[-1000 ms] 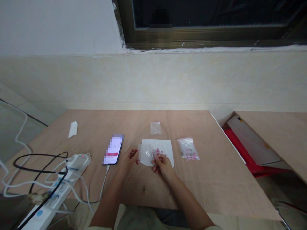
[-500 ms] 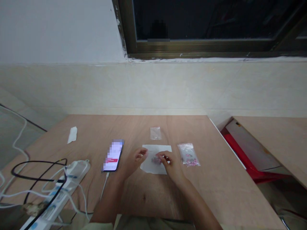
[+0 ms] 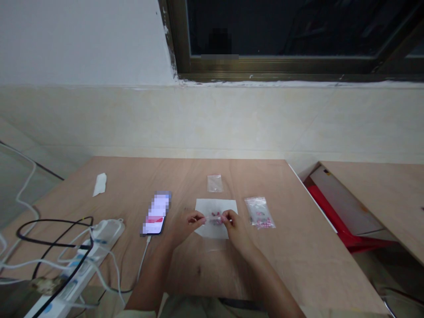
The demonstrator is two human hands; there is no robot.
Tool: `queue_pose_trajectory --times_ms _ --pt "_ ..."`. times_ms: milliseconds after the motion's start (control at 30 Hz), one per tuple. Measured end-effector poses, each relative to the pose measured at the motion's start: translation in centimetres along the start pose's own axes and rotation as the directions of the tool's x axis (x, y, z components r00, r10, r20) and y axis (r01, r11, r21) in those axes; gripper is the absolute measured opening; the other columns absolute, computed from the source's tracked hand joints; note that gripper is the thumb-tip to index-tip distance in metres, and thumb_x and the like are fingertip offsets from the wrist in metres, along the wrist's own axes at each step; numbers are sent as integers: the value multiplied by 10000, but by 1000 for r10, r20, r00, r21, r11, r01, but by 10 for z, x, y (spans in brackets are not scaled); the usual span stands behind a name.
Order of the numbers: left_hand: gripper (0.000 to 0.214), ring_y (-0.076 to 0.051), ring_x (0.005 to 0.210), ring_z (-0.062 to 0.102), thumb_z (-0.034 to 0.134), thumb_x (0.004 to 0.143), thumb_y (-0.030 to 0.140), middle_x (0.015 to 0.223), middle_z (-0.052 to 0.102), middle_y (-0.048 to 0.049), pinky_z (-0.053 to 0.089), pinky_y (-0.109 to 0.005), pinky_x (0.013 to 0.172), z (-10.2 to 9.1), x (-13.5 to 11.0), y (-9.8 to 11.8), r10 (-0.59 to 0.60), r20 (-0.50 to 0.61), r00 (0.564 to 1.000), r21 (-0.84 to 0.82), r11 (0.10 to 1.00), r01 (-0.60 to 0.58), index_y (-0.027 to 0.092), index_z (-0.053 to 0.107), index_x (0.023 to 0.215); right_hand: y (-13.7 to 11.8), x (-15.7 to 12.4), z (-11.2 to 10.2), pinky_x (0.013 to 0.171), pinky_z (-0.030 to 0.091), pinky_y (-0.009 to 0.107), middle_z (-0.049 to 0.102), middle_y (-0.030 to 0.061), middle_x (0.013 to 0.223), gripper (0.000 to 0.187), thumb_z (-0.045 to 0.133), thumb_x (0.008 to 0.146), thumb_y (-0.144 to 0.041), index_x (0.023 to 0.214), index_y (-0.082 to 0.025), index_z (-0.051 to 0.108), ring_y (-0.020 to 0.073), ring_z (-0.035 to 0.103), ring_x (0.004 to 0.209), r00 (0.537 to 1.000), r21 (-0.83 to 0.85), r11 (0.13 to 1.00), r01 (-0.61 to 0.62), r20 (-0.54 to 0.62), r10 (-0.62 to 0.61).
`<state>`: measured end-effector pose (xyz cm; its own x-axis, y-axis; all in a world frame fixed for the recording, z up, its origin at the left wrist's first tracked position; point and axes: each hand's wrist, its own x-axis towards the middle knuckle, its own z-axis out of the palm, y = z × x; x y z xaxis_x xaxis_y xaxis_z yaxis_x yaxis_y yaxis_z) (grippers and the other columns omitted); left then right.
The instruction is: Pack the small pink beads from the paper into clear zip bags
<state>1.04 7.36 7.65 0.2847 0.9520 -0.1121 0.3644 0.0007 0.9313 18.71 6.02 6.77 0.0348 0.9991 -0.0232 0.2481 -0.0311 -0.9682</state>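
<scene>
A smartphone (image 3: 156, 213) beside a power strip (image 3: 106, 234)

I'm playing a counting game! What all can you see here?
wooden table: one, light brown, underneath
paper sheet: one, white, under the hands
small plastic bag: one, clear, beyond the sheet
plastic bag of pink bits: one, clear, right of the sheet
paper scrap: one, white, far left
phone: one, bright screen, left of the hands
power strip: one, white, near left
left hand: one, bare, pinching a clear piece over the sheet
right hand: one, bare, pinching it too
</scene>
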Motion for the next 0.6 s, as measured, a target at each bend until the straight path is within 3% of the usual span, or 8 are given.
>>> queue_pose_trajectory --times_ms 167,300,467,600 --pt "188 -140 649 530 514 697 326 646 600 -4 398 -224 599 3 -11 4 21 -62 998 81 997 -16 173 618 664 2 -11 4 572 354 239 521 12 669 236 466 707 -410 642 -184 469 148 477 660 997 81 996 -24 71 18" --pt "196 -131 670 524 498 713 330 676 593 -1 398 -224 632 8 -18 4 20 -36 999 110 994 -16 162 598 697 3 -16 3 597 358 242 518 6 665 260 489 696 -427 643 -173 500 147 481 672 985 136 989 -51 169 28" --pt "227 -116 650 516 469 740 360 675 573 11 397 -206 596 17 -24 4 -38 76 996 6 999 38 157 572 750 4 -19 4 569 343 247 490 -9 580 258 497 689 -413 593 -174 481 135 454 588 997 108 994 -31 80 23" --pt "231 -115 672 502 452 757 353 686 560 13 390 -209 623 20 -21 10 21 45 999 36 999 -23 159 572 722 2 -18 8 598 355 262 549 21 653 263 498 695 -419 657 -162 538 153 486 636 994 100 993 -63 96 53"
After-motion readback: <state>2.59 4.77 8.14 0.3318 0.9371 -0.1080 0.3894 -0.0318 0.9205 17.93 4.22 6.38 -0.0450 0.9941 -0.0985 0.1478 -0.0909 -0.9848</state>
